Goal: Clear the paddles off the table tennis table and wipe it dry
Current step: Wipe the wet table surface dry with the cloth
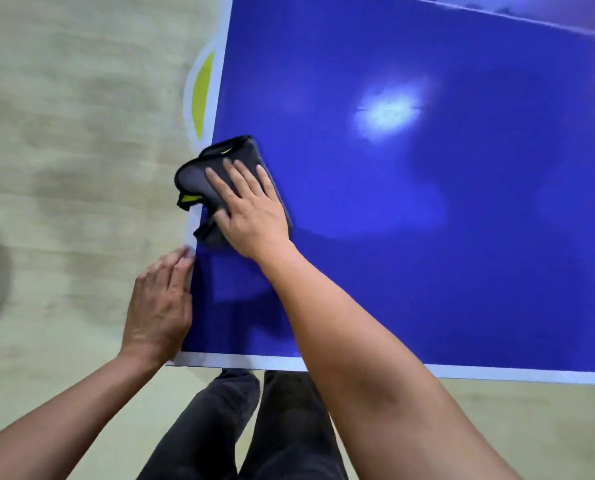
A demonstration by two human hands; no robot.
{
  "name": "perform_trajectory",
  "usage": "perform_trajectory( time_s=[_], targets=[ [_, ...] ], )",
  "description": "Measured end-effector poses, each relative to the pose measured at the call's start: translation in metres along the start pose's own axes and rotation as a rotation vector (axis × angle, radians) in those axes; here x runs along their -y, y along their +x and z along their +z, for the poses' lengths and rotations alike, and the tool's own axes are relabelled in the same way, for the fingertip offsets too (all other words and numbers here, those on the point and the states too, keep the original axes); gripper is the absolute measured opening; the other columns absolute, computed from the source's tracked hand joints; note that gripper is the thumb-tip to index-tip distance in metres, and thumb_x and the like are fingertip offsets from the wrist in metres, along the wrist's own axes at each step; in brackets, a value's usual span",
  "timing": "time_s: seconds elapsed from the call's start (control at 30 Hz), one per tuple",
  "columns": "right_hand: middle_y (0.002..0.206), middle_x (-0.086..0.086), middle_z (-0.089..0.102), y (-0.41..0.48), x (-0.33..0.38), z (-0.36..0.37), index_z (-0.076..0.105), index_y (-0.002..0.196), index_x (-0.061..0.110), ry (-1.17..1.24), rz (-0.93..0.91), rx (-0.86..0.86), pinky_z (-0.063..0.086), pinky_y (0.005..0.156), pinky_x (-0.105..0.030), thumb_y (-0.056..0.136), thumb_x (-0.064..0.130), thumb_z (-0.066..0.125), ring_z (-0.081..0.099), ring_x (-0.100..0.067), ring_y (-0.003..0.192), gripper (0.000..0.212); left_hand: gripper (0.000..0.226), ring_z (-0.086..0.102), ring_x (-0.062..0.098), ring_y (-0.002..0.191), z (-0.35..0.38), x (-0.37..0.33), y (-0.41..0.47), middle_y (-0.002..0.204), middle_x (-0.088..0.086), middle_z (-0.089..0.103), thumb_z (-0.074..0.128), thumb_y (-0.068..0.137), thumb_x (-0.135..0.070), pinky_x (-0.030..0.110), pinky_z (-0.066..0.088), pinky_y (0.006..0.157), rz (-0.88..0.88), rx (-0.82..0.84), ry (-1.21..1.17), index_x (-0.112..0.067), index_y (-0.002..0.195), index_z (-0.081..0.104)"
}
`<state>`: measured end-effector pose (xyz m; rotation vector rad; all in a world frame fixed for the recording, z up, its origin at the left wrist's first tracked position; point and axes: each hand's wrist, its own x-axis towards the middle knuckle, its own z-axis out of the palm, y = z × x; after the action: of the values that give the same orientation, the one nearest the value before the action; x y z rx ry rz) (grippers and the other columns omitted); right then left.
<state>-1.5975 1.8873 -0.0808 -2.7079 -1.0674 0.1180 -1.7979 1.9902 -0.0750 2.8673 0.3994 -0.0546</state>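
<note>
The blue table lies bare right of the black cloth, which alone blocks its left edge.

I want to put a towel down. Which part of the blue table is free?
The table is bare from the right hand across to the right and up to the white line. Only the left edge is crowded: right hand on the dark cloth, left hand on the rim.
</note>
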Motion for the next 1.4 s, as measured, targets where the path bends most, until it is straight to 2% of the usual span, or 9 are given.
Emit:
perform_trajectory(
  time_s=[0.17, 0.37, 0.47, 0.7, 0.8, 0.93, 1.13, 1.27, 1.4],
  targets=[
    [0.164, -0.008, 0.033, -0.040, -0.167, -0.032, 0.034, 0.158, 0.027, -0.060, 0.542, -0.160, 0.014, 0.125, -0.050, 0.088, 0.043, 0.034, 0.029, -0.023, 0.152, 0.072, 0.040, 0.056, 0.042, 0.105, -0.004, -0.024, 0.049, 0.137, 0.017, 0.054, 0.038, 0.090, -0.018, 0.051, 0.041, 0.090, -0.063, -0.055, -0.022, -0.006, 0.120, 0.061],
    [0.169, -0.009, 0.018, -0.043, -0.265, -0.063, 0.021, 0.162, 0.024, -0.012, 1.133, -0.224, 0.004, 0.125, -0.052, 0.094, 0.044, 0.032, 0.011, -0.022, 0.157, 0.072, 0.051, 0.042, 0.038, 0.139, 0.007, -0.052, 0.116, 0.152, 0.015, 0.044, 0.040, 0.092, -0.017, 0.048, 0.035, 0.110, 0.020, -0.060, -0.065, -0.007, 0.141, 0.051],
    [0.169, -0.011, 0.018, 0.001, -0.236, -0.053, 0.021, 0.162, 0.021, -0.047, 1.023, -0.211, 0.004, 0.125, -0.053, 0.095, 0.042, 0.033, 0.013, -0.024, 0.156, 0.071, 0.054, 0.039, 0.039, 0.141, 0.006, -0.046, 0.130, 0.155, 0.016, 0.042, 0.040, 0.093, -0.018, 0.048, 0.032, 0.114, -0.042, -0.056, -0.070, -0.007, 0.146, 0.046],
    [0.169, -0.003, 0.018, 0.130, -0.046, -0.007, 0.022, 0.162, 0.029, -0.072, 0.076, 0.030, 0.001, 0.126, -0.048, 0.096, 0.045, 0.035, 0.012, -0.019, 0.156, 0.069, 0.055, 0.044, 0.040, 0.135, 0.005, -0.043, 0.133, 0.151, 0.018, 0.046, 0.043, 0.088, -0.016, 0.049, 0.034, 0.111, -0.021, -0.088, -0.081, -0.006, 0.141, 0.053],
    [0.169, 0.001, 0.020, 0.154, -0.038, -0.005, 0.023, 0.161, 0.034, -0.065, -0.082, 0.076, -0.001, 0.126, -0.043, 0.098, 0.046, 0.035, 0.013, -0.014, 0.156, 0.064, 0.046, 0.050, 0.040, 0.120, 0.001, -0.042, 0.144, 0.141, 0.018, 0.053, 0.047, 0.087, -0.015, 0.049, 0.038, 0.101, -0.004, -0.133, -0.043, -0.006, 0.131, 0.060],
    [0.167, 0.002, 0.027, 0.147, -0.102, -0.016, 0.031, 0.158, 0.035, -0.027, 0.070, -0.034, 0.005, 0.126, -0.041, 0.093, 0.042, 0.038, 0.020, -0.013, 0.154, 0.066, 0.034, 0.053, 0.041, 0.104, -0.003, -0.042, 0.172, 0.135, 0.016, 0.054, 0.046, 0.091, -0.019, 0.050, 0.038, 0.091, -0.019, -0.163, -0.023, -0.008, 0.119, 0.062],
    [0.168, -0.006, 0.023, 0.109, -0.302, -0.068, 0.025, 0.161, 0.029, -0.053, 0.740, -0.135, 0.006, 0.127, -0.047, 0.096, 0.044, 0.035, 0.018, -0.020, 0.155, 0.068, 0.041, 0.053, 0.041, 0.115, -0.006, -0.040, 0.244, 0.144, 0.016, 0.049, 0.047, 0.093, -0.018, 0.050, 0.039, 0.097, 0.020, -0.215, -0.084, -0.008, 0.132, 0.056],
    [0.169, -0.009, 0.019, 0.123, -0.333, -0.077, 0.024, 0.162, 0.023, -0.011, 1.100, -0.241, 0.004, 0.125, -0.053, 0.096, 0.045, 0.032, 0.013, -0.022, 0.156, 0.070, 0.045, 0.051, 0.042, 0.126, -0.005, -0.030, 0.270, 0.145, 0.019, 0.048, 0.045, 0.092, -0.018, 0.048, 0.038, 0.102, 0.066, -0.204, -0.099, -0.006, 0.134, 0.055],
    [0.170, -0.011, 0.014, 0.185, -0.262, -0.058, 0.018, 0.163, 0.021, -0.058, 0.810, -0.163, -0.001, 0.126, -0.052, 0.098, 0.046, 0.034, 0.010, -0.022, 0.157, 0.071, 0.046, 0.050, 0.042, 0.129, -0.002, -0.017, 0.273, 0.143, 0.020, 0.049, 0.043, 0.091, -0.017, 0.049, 0.039, 0.106, 0.064, -0.177, -0.125, -0.004, 0.133, 0.056]
  ],
)
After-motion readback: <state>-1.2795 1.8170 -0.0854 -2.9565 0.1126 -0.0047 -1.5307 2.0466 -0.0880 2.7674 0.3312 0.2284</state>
